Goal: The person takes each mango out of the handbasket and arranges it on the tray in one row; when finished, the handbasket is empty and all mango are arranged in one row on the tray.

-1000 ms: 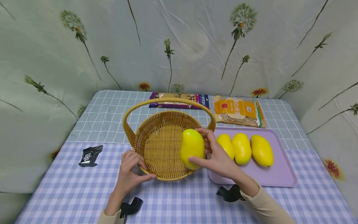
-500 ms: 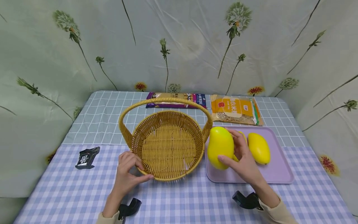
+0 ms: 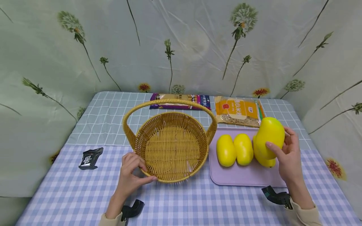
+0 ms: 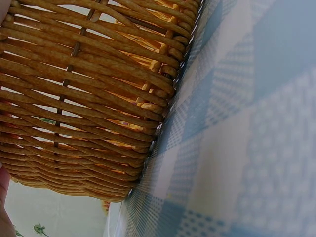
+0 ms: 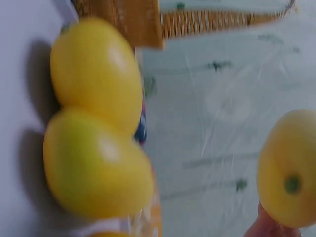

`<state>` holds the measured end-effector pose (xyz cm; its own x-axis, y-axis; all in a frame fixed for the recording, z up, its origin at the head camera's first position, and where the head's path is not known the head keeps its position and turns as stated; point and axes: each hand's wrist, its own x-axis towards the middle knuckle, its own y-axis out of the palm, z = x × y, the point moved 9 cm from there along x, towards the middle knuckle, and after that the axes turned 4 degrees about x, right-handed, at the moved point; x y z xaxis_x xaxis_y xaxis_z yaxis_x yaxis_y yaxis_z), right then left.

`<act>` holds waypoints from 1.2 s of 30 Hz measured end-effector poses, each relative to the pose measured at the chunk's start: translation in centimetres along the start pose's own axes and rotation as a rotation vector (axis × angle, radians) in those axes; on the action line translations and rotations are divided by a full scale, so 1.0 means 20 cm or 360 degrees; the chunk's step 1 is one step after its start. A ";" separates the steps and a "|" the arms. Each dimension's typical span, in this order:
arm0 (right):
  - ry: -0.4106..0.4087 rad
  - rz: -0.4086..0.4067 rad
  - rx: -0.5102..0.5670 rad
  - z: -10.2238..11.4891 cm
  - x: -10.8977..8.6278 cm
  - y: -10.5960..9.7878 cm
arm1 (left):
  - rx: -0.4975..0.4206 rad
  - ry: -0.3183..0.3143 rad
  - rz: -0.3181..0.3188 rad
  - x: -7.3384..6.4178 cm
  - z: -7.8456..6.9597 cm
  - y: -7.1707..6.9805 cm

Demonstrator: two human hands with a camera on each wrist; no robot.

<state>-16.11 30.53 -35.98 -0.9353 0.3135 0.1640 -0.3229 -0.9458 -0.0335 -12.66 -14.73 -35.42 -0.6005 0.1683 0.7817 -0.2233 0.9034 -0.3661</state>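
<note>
My right hand [image 3: 289, 153] holds a yellow mango [image 3: 272, 133] up over the right part of the lilac tray [image 3: 243, 179], thumb on its near side. Behind and below it, a second mango [image 3: 264, 161] lies on the tray, partly hidden. Two more mangoes, a left one [image 3: 226, 150] and a middle one [image 3: 243, 149], lie side by side there. In the right wrist view the held mango [image 5: 289, 170] hangs apart from the pair. My left hand [image 3: 131, 171] grips the near-left rim of a round wicker basket [image 3: 172, 150] with a tall handle; its bottom shows bare.
Behind the basket lies a purple and gold packet [image 3: 181, 101]. An orange bag [image 3: 238, 110] sits behind the tray. On the left is a small black wrapper [image 3: 90, 158]. A checked cloth [image 3: 198, 204] covers the table, and a floral curtain [image 3: 198, 40] hangs behind.
My right hand has carried the mango rightward, from over the basket's right side across the tray to its right part. The left hand keeps its grip on the basket rim.
</note>
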 end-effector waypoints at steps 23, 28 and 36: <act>0.0561 -0.0427 -0.0513 -0.50 0.16 -0.63 | 0.0021 0.0040 -0.0007 0.01 -0.02 0.01; 0.0659 -0.0347 -0.0700 -0.44 0.11 -0.57 | 0.0024 0.0049 -0.0011 0.01 -0.02 0.00; 0.0723 -0.0186 -0.0886 -0.48 0.10 -0.54 | 0.0031 0.0060 -0.0014 0.01 -0.02 0.01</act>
<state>-15.95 42.24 -44.67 -0.8188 0.5283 -0.2246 -0.3369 -0.7590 -0.5571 -12.51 -14.37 -35.15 -0.5691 0.1753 0.8034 -0.2435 0.8973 -0.3683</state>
